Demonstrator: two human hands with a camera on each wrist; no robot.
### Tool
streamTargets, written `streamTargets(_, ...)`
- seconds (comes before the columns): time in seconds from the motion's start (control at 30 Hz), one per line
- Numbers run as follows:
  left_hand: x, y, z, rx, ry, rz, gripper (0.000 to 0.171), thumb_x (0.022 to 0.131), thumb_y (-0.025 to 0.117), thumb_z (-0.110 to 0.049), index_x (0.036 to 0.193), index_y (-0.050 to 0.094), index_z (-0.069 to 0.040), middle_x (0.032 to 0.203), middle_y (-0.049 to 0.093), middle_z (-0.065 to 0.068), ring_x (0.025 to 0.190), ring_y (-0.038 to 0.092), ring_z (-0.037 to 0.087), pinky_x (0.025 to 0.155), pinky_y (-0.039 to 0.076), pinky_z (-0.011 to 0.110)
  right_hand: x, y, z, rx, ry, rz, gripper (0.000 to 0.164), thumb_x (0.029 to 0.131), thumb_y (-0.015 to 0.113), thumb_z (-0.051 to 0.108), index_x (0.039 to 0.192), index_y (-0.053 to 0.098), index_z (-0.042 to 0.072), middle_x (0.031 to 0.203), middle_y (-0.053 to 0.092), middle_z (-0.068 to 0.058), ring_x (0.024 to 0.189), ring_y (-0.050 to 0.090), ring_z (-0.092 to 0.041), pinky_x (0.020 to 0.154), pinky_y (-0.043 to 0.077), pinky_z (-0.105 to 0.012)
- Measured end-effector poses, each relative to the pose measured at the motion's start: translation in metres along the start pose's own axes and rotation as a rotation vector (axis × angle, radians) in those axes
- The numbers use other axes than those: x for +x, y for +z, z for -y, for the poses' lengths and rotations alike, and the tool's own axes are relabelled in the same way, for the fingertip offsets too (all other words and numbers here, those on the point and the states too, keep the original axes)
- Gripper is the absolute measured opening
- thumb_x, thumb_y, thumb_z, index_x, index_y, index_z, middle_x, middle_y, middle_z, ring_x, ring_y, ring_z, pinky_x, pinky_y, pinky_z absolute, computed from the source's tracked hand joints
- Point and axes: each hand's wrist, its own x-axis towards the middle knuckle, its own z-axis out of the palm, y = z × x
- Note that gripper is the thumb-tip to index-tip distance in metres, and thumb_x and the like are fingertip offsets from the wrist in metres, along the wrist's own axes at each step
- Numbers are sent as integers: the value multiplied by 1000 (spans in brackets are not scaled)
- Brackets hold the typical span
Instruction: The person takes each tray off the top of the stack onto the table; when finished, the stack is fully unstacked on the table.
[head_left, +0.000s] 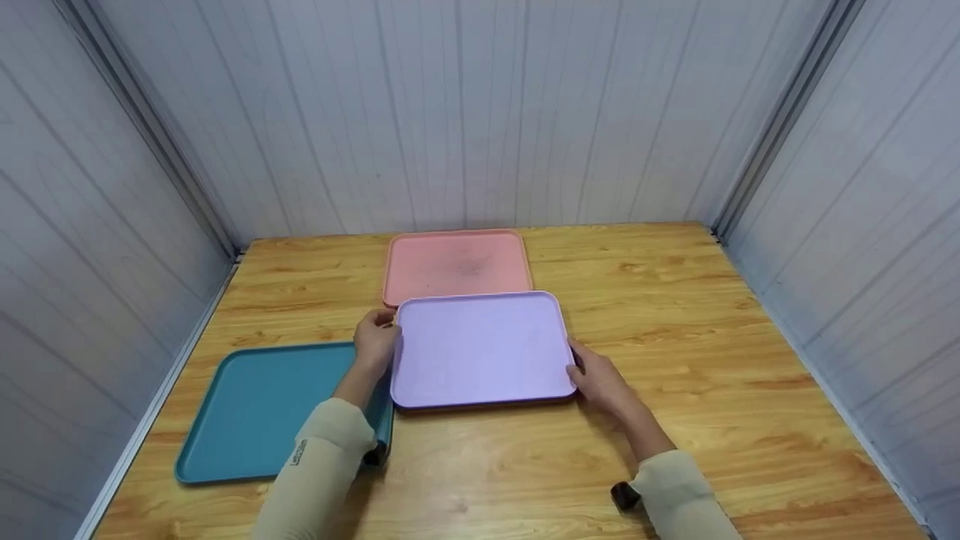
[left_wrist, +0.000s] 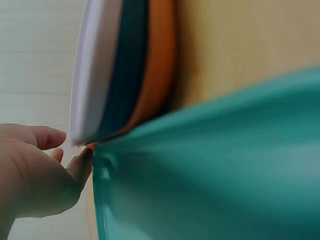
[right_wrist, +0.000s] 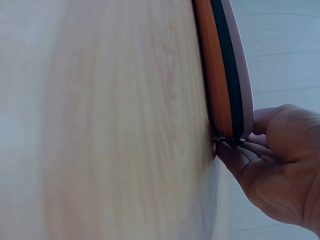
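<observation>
A purple tray (head_left: 480, 349) tops a stack in the middle of the table. Beneath it the wrist views show a dark teal tray (right_wrist: 227, 65) and an orange tray (right_wrist: 212, 70) at the bottom. My left hand (head_left: 376, 345) holds the stack's left edge, fingertips low at the side and thumb near the upper rim. On the opposite edge, my right hand (head_left: 600, 379) grips the stack, thumb at the purple rim and fingers down at the orange tray. To the left lies a blue-green tray (head_left: 270, 405), partly under my left forearm and right beside the stack.
A pink tray (head_left: 457, 262) with a dark smudge lies behind the stack, its front edge overlapped in the head view. Pale panel walls (head_left: 465, 112) enclose the wooden table (head_left: 712, 375) at the back and both sides.
</observation>
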Motion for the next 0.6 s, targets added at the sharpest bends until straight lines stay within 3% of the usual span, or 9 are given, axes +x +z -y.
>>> streamTargets(0.27, -18, -7, 6, 19, 31, 104, 45, 92, 56, 5, 137, 53, 10, 140, 52, 27, 131, 50, 40, 108, 44, 47, -1, 0, 0, 14, 18, 6, 57, 101, 55, 3, 152, 35, -7, 146, 46, -32, 134, 46, -42, 114, 34, -53)
streamTargets(0.6, -42, -18, 14, 138, 44, 97, 44, 91, 57, 7, 135, 55, 11, 131, 58, 29, 122, 57, 39, 102, 49, 47, 0, -1, 2, 16, 16, 1, 56, 100, 55, 3, 152, 36, -8, 146, 45, -33, 134, 46, -43, 113, 34, -53)
